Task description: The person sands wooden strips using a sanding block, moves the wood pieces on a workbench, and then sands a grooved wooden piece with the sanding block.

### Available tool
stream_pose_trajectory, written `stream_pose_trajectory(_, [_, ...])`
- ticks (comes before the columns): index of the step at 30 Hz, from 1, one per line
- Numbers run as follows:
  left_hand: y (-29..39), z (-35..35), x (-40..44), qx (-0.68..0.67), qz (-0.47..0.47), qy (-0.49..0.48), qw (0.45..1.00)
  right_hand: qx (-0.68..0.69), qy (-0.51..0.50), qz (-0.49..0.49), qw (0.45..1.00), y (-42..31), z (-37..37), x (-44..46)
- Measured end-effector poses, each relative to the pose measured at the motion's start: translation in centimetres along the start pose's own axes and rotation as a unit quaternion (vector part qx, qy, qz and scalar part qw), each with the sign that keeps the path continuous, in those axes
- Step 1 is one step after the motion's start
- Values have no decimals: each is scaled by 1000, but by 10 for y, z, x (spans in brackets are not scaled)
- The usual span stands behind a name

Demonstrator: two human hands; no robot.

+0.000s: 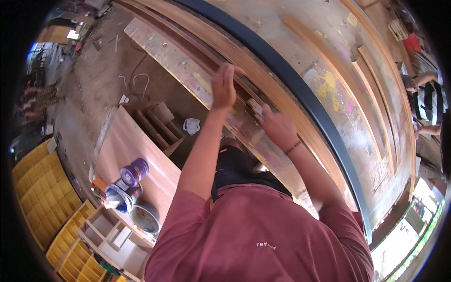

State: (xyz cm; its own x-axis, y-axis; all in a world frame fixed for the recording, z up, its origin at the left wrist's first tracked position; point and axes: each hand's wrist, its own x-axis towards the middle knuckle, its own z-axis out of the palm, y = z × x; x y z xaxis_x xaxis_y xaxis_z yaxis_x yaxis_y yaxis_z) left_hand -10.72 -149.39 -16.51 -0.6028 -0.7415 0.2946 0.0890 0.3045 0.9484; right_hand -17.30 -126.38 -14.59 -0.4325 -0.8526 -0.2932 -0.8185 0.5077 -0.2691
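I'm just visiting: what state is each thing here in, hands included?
Left hand: open, fingers extended.
Right hand: curled around a small object.
Small object: held, too blurred to identify.
Black strip: lying along the bench.
Bench: paint-stained.
White bag: crumpled, on the floor.
Grey bucket: open-topped.
Purple can: lid state unclear.

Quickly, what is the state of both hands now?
Left hand: open, fingers extended at the wooden board, contact unclear.
Right hand: closed, holding a small block.
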Motion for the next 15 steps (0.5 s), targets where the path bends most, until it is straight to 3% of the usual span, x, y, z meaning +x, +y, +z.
stream_pose_trajectory(2, [-26, -32, 43, 136, 22, -4, 990, -18, -31, 42, 998, 8, -7, -28])
stream_pose_trajectory(3, [-36, -53, 67, 132, 20, -7, 991, -33, -57, 59, 996, 8, -15, -43])
stream_pose_trajectory(5, [-58, -85, 110, 289, 191, -78, 935, -46, -60, 52, 996, 8, -25, -40])
stream_pose_trajectory(7, [-73, -105, 131, 297, 196, -112, 928, -47, -71, 55, 995, -7, -25, -19])
stream_pose_trajectory(10, [-93, -112, 145, 289, 212, -143, 923, -2, 51, -36, 998, -42, -15, 88])
stream_pose_trajectory(13, [-99, -113, 140, 282, 214, -147, 923, 5, 60, -24, 998, -67, -17, 126])
stream_pose_trajectory(15, [-96, -110, 142, 287, 211, -146, 923, -1, 14, 15, 1000, -59, -29, 93])
